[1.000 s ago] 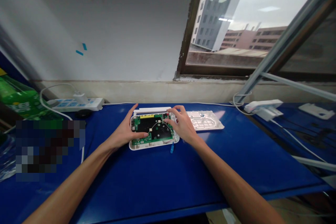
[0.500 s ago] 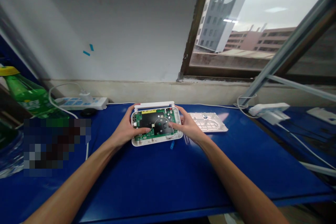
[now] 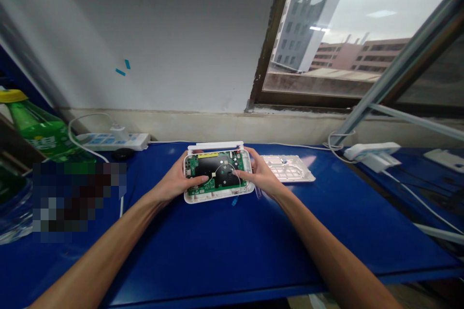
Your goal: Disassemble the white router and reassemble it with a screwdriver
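Observation:
An opened white router [image 3: 218, 174] is held between my two hands, its green circuit board and black plate facing up. White antennas [image 3: 215, 146] lie along its far edge, and a thin white wire curves over the board. My left hand [image 3: 177, 178] grips the left side, thumb resting over the board. My right hand [image 3: 263, 172] grips the right side, its thumb also over the board. The fingers of both hands are partly hidden behind the casing. A white ribbed cover [image 3: 288, 169] lies on the table beyond my right hand. A small blue piece [image 3: 235, 201] shows below the router.
A green bottle [image 3: 43, 130] stands at the far left of the blue table [image 3: 217, 251]. Along the wall lies a power strip [image 3: 136, 141] with a plugged charger and a black round object [image 3: 122, 154]. Another power strip [image 3: 371, 151] with cables sits at the right, near a metal bar [image 3: 387, 67].
The router and both hands have shifted slightly to the right in view, with the router tilted a little differently. The grip of both hands stays the same.

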